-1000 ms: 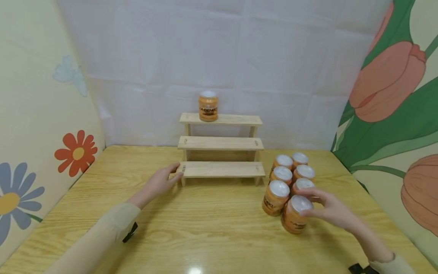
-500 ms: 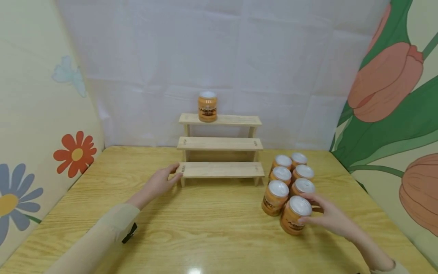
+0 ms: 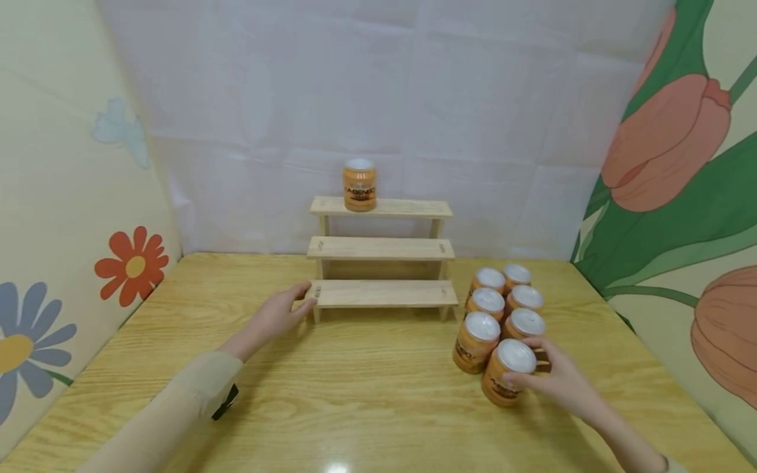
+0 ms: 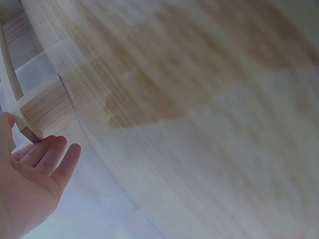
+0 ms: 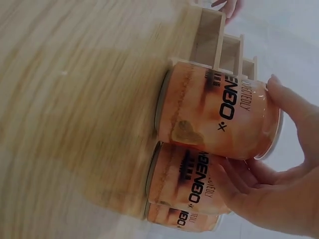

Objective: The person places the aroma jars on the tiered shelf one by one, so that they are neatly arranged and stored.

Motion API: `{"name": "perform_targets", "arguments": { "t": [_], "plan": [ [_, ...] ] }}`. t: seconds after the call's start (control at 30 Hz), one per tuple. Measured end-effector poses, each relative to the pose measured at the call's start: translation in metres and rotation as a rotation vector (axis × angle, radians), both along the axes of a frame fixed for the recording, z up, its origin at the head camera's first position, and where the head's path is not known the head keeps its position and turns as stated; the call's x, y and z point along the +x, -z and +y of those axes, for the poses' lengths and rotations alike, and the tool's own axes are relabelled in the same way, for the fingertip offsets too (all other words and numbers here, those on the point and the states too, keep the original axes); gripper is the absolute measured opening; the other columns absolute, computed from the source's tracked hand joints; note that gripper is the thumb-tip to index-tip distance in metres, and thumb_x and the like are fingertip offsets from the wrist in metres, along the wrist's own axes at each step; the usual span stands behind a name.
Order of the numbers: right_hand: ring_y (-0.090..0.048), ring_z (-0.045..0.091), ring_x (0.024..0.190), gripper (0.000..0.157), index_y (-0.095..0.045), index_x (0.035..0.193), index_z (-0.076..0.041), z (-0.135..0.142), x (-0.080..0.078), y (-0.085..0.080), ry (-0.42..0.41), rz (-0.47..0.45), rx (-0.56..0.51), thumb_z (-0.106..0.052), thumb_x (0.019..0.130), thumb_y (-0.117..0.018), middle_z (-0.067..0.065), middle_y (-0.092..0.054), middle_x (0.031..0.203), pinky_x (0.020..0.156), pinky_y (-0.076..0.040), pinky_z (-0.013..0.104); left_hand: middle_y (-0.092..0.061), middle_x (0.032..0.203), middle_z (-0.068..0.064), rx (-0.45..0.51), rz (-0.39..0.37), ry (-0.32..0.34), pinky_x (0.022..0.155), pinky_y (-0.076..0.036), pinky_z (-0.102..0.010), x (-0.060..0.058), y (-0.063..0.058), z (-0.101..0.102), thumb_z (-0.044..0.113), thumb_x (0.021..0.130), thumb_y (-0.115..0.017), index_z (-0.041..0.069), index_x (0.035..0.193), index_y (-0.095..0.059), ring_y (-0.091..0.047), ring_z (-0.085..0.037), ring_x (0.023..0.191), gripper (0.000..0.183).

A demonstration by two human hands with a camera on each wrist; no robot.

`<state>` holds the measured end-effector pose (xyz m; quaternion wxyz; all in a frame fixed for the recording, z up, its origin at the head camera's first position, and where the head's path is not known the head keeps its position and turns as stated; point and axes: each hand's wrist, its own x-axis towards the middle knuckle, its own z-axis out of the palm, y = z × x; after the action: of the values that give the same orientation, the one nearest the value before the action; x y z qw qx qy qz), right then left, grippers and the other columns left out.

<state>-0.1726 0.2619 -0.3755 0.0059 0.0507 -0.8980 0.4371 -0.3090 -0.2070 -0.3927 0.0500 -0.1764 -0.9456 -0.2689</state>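
A three-step wooden display stand [image 3: 381, 293] is at the back middle of the table, with one orange can [image 3: 360, 187] upright on its top step. My left hand [image 3: 275, 322] pinches the left end of the lowest step between thumb and fingers, as the left wrist view also shows. At the right, my right hand [image 3: 556, 378] has its thumb and fingers round the upper part of the nearest orange can [image 3: 501, 384]. That can stands upright at the front of a cluster of matching cans with silver lids. Dark lettering on its label faces the right wrist camera.
Several orange cans [image 3: 473, 348] stand close together in two rows right of the stand, just behind the gripped one. A white cloth [image 3: 284, 98] hangs behind the wood-grain table [image 3: 355, 407]. Flower-printed panels [image 3: 668, 144] rise at both sides.
My right hand has slid its thumb further round the nearest can's front, and that can has shifted slightly left and nearer. The left hand stays on the stand.
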Motion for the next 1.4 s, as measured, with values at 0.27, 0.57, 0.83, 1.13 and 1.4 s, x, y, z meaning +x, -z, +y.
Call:
{"name": "perform_targets", "arguments": {
  "t": [0.27, 0.57, 0.83, 1.13, 1.4],
  "plan": [
    [-0.059, 0.026, 0.100, 0.062, -0.044, 0.131, 0.002, 0.003, 0.004, -0.017, 0.056, -0.037, -0.020, -0.026, 0.083, -0.073, 0.021, -0.053, 0.121, 0.073, -0.052, 0.027, -0.049, 0.133, -0.030, -0.003, -0.008, 0.004, 0.098, -0.042, -0.056, 0.002, -0.001, 0.002, 0.032, 0.099, -0.047, -0.006, 0.141, -0.035, -0.050, -0.044, 0.119, 0.058],
    [-0.059, 0.026, 0.101, 0.059, -0.043, 0.134, -0.003, 0.003, -0.007, -0.058, 0.012, 0.052, 0.010, -0.029, 0.088, -0.067, 0.019, -0.053, 0.123, 0.069, -0.054, 0.029, -0.048, 0.134, -0.029, 0.006, -0.002, -0.017, 0.098, -0.041, -0.057, 0.001, -0.004, -0.001, 0.032, 0.100, -0.046, -0.005, 0.142, -0.033, -0.048, -0.044, 0.120, 0.058],
    [-0.062, 0.015, 0.097, 0.056, -0.044, 0.135, -0.005, -0.003, -0.017, -0.082, -0.019, 0.123, 0.023, -0.030, 0.089, -0.065, 0.019, -0.055, 0.121, 0.071, -0.054, 0.029, -0.046, 0.136, -0.028, 0.025, -0.013, -0.008, 0.099, -0.040, -0.057, 0.003, -0.005, -0.001, 0.037, 0.099, -0.047, -0.003, 0.142, -0.034, -0.047, -0.044, 0.122, 0.060],
    [-0.058, 0.002, 0.095, 0.056, -0.046, 0.136, -0.011, -0.021, -0.047, -0.104, -0.055, 0.198, 0.004, -0.036, 0.089, -0.064, 0.011, -0.053, 0.123, 0.077, -0.053, 0.029, -0.046, 0.136, -0.028, 0.029, -0.019, -0.008, 0.098, -0.041, -0.057, 0.004, -0.004, -0.003, 0.037, 0.099, -0.047, -0.002, 0.142, -0.035, -0.048, -0.044, 0.121, 0.059],
    [-0.056, 0.022, 0.109, 0.062, -0.042, 0.140, -0.016, -0.035, -0.069, -0.117, -0.068, 0.198, -0.050, -0.042, 0.088, -0.064, 0.009, -0.051, 0.127, 0.083, -0.052, 0.037, -0.047, 0.135, -0.028, 0.018, -0.032, -0.002, 0.099, -0.040, -0.056, 0.003, -0.002, -0.002, 0.039, 0.099, -0.046, -0.001, 0.142, -0.036, -0.047, -0.043, 0.122, 0.060]
  ]
}}
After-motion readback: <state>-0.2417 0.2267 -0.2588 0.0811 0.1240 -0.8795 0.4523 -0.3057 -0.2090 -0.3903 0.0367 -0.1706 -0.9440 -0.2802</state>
